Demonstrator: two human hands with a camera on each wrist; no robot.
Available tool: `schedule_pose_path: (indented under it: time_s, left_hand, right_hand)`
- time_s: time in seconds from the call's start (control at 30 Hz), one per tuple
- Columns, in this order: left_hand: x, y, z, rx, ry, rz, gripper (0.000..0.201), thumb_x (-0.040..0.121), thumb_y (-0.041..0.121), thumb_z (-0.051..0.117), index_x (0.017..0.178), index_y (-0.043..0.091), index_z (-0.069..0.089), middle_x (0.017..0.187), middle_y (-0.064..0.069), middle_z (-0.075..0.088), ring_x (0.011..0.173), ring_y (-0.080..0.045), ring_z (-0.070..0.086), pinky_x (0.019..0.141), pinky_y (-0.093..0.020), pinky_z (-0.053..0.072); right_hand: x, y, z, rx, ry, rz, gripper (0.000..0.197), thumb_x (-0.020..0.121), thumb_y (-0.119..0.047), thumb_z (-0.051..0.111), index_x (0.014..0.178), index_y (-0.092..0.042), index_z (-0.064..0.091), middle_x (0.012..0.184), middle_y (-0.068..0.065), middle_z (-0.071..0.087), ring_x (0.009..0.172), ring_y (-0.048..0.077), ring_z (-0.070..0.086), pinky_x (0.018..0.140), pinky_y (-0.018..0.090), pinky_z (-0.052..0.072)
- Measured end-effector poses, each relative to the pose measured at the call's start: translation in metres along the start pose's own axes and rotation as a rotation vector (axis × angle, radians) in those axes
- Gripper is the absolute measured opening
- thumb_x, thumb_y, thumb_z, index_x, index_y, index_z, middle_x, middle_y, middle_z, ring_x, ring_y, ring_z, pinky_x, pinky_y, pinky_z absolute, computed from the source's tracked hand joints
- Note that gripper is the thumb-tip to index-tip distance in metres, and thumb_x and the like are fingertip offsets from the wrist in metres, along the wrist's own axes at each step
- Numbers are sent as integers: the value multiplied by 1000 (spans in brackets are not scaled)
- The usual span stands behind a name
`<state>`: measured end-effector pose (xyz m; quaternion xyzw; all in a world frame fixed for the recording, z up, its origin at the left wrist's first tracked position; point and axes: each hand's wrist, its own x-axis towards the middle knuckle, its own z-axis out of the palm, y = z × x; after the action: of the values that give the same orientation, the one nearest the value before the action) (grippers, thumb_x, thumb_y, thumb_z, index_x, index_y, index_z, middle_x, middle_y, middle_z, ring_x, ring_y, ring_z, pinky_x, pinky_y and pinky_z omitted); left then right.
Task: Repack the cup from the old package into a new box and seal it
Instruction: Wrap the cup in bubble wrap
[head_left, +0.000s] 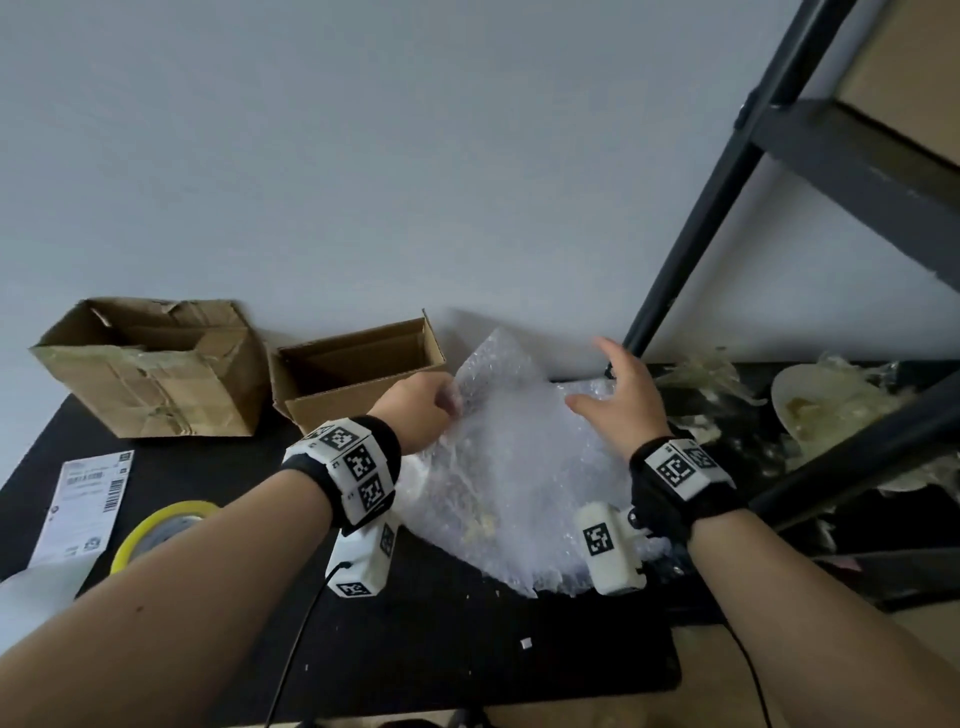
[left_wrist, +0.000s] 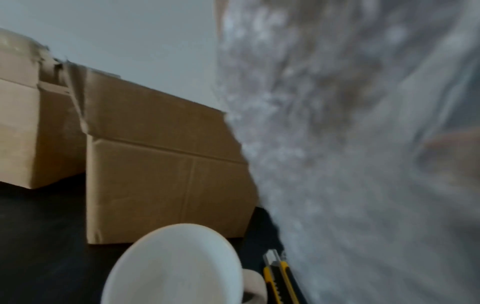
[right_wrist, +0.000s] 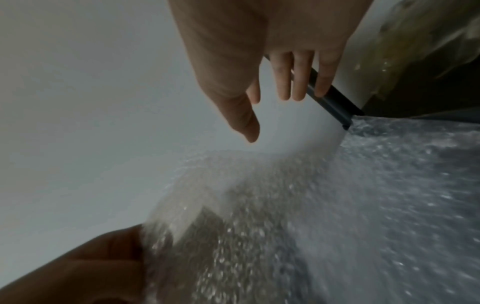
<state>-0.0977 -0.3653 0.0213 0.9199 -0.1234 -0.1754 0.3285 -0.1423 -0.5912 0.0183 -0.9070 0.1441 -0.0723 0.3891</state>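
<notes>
while left hand (head_left: 421, 410) pinches bubble wrap (head_left: 519, 467) (lifted edge) — right hand (head_left: 626, 395) hovers

left hand (head_left: 423, 410) curled in a pinch, right hand (head_left: 626, 400) spread, both forearms extended.

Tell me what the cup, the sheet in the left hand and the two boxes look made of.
Cup: likely glazed ceramic, smooth white. Sheet: clear plastic bubble wrap, dotted with bubbles; the left hand pinches it. Both boxes: brown matte corrugated cardboard, folded flaps and creases.
</notes>
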Motion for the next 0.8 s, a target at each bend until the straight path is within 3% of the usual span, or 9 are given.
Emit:
schedule_pose_path:
  time_s: [0.07,0.17,0.27,0.37,0.47,0.6,0.67,0.7,0.8]
  left_hand:
    - [-8,-6,-4,27,6,-14,32,81,-3,45,64,24,51,73,7,54,78,-17,54,68,-25,40]
    - [-21,-17,-14,39,29,-38,34,79,-5,43,62,24,51,74,6,56,81,-19,56,71,-28,44]
    - [-34,-29,-22,48,49,-57,30,80,-3,46,66,22,54,79,5,60,86,-19,59,77,-30,47]
    - [-47,-44,-27,88,67,-78,20,84,3,49,79,20,59,89,1,63,91,-20,60,80,-31,49]
    - [-58,-61,-33,183,87,-105,14,88,9,51,89,20,59,94,1,62,96,-22,59,81,-29,46]
    - [-74,-81,-42,227,253,-165,18,88,18,57,106,18,62,106,-2,63,100,-24,59,87,-32,48]
    - [-82,-89,-43,229,343,-165,15,87,19,59,102,17,61,104,-4,61,95,-24,59,83,-34,49]
    - [-85,-92,-43,238,370,-162,12,87,20,60,98,17,60,101,-4,60,91,-23,58,79,-34,49]
    - [-92,-100,-38,285,383,-200,7,86,25,60,87,20,55,93,-2,61,81,-20,55,68,-29,42]
  right_hand:
    - [-1,-11,3,-3,-140,-9,59,79,-11,73,134,-13,51,133,6,55,121,16,51,95,17,37]
    - [-6,-24,14,131,-318,-25,24,81,-4,72,104,-11,71,89,-1,71,80,4,65,70,8,46]
    - [-15,-36,25,135,-403,-71,15,80,-7,74,79,-21,69,73,-7,69,64,5,64,65,14,50]
    - [-24,-48,34,153,-437,-28,13,82,-6,72,75,-14,66,68,5,69,55,12,63,59,24,53]
    - [-30,-58,45,125,-496,51,15,87,-8,61,73,-10,62,66,9,64,55,20,62,58,30,55]
    - [-40,-70,61,115,-528,141,28,90,-10,49,63,-12,44,62,3,41,55,16,43,56,26,40]
    - [-46,-73,72,225,-581,260,18,88,-11,48,70,-10,46,68,9,42,65,23,50,73,37,56]
    - [-49,-72,77,284,-597,325,13,86,-11,49,74,-10,47,69,10,43,66,26,51,81,46,56]
    - [-56,-69,88,399,-624,452,11,91,-11,46,81,-9,51,59,4,43,51,20,49,78,47,52]
